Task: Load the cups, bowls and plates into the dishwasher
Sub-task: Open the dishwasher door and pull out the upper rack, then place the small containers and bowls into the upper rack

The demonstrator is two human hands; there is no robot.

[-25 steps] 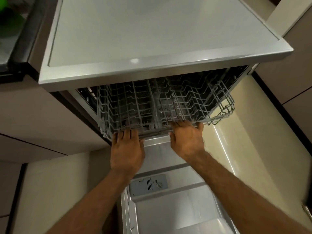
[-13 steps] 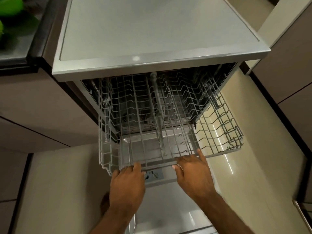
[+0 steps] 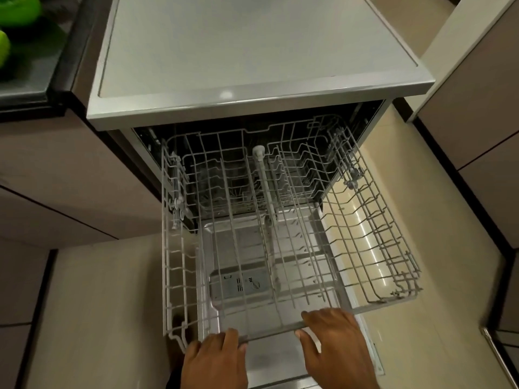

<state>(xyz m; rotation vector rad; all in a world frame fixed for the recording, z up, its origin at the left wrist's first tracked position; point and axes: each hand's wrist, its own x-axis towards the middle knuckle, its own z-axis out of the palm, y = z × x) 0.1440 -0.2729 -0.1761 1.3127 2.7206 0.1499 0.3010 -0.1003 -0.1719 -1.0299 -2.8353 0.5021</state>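
Since both hands curl around its front rail, the left hand [image 3: 216, 357] near the left corner and the right hand [image 3: 334, 341] about midway, the grey wire rack [image 3: 269, 331] juts level over the open steel door [image 3: 280, 360]. It is empty, presumably readied for loading. No cups, bowls or plates show.

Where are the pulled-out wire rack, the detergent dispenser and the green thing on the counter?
Wire rack [image 3: 272, 331]: head view, front rail.
Detergent dispenser [image 3: 227, 289]: head view, grey lid.
Green thing [image 3: 19, 9]: head view, upper surface.
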